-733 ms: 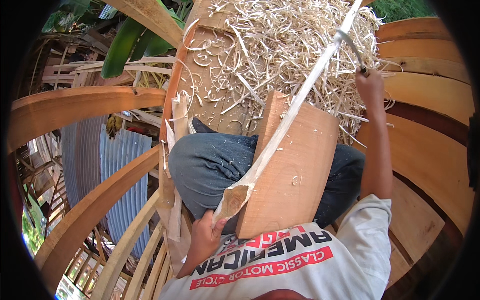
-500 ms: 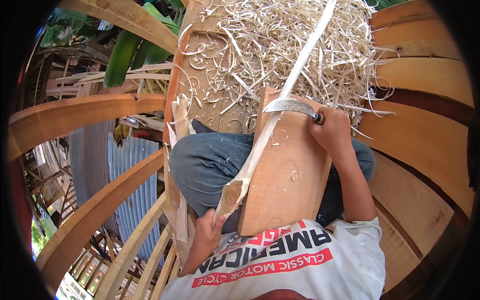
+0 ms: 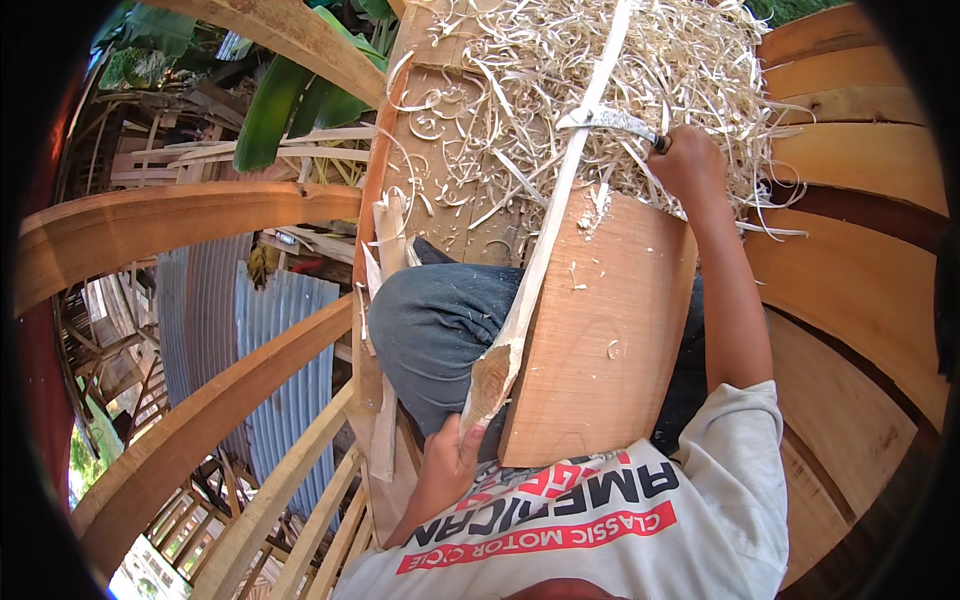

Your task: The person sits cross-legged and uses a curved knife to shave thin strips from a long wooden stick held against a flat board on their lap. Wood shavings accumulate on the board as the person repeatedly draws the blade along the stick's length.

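Observation:
My left hand [image 3: 451, 461] is closed round the thick near end of a long pale wooden stick [image 3: 548, 240]. The stick runs up and away across my lap, past the left edge of a flat wooden board [image 3: 610, 330] that leans over my legs. In my right hand [image 3: 690, 166] is the dark handle of a curved knife [image 3: 612, 120]. Its blade lies across the stick, beyond the board's far edge. Small bits of shaving rest on the board.
Curly wood shavings [image 3: 690, 60] are heaped on the plank floor [image 3: 435, 130] ahead. Curved planks [image 3: 850, 250] rise on the right. Wooden ribs [image 3: 200, 205] stand on the left, with corrugated metal sheets [image 3: 290, 340] beyond them. Offcuts [image 3: 385, 430] lie by my left knee.
My right hand has moved the knife farther away along the stick, from over the board to past its far edge. My left hand keeps its hold. The whole view has shifted slightly.

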Available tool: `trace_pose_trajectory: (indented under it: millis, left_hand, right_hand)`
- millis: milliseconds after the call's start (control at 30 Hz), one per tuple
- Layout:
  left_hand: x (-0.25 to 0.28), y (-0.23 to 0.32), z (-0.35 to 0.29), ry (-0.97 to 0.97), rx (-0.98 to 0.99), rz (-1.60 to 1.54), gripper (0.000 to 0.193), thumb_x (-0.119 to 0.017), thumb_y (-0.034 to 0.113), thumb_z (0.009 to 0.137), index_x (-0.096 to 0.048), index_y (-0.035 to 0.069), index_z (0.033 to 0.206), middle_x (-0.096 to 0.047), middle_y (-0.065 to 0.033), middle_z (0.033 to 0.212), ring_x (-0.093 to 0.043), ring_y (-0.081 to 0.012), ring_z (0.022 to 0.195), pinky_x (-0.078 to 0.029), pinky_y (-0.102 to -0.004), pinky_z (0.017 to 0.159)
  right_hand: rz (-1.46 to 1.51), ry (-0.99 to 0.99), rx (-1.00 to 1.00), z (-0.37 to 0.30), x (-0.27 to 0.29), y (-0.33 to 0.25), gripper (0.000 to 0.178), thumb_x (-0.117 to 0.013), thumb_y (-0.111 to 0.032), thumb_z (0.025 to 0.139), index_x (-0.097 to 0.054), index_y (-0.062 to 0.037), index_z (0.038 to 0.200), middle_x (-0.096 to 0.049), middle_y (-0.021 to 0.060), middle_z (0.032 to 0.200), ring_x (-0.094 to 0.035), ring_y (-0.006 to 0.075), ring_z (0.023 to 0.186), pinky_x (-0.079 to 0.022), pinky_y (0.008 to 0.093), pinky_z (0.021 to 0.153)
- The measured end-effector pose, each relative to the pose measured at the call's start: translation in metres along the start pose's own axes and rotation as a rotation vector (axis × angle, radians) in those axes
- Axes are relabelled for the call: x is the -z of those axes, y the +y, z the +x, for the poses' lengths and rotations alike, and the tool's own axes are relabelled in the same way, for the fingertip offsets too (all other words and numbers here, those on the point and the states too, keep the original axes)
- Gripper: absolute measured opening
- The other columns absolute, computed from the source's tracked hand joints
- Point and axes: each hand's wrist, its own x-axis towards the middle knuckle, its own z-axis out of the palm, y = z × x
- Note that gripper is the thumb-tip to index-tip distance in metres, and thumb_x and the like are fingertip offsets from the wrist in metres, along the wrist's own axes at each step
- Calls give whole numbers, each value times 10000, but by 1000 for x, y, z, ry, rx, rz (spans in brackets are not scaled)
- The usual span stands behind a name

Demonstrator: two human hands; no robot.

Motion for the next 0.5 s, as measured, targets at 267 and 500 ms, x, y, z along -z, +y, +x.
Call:
trace_pose_trajectory:
  millis: [267,500]
  left_hand:
    - [-7,-7,1,14,12,-74,428,-472,385,953,-538,-37,983,-572,-287,730,-586,-481,779,-448,-458,645]
    - [-1,-6,0,2,59,-42,403,-483,359,953,-521,-42,936,-568,-306,752,-562,-495,825,-446,-459,642]
  right_hand:
    - [-92,-56,-107,75,4,1,328,-603,-305,777,-662,-1,887,-670,186,899,-659,319,837,-520,413,749]
    - [-114,-166,-292,145,21,36,406,-561,-325,787,-655,-64,1084,-642,164,1117,-608,337,1046,-474,428,881]
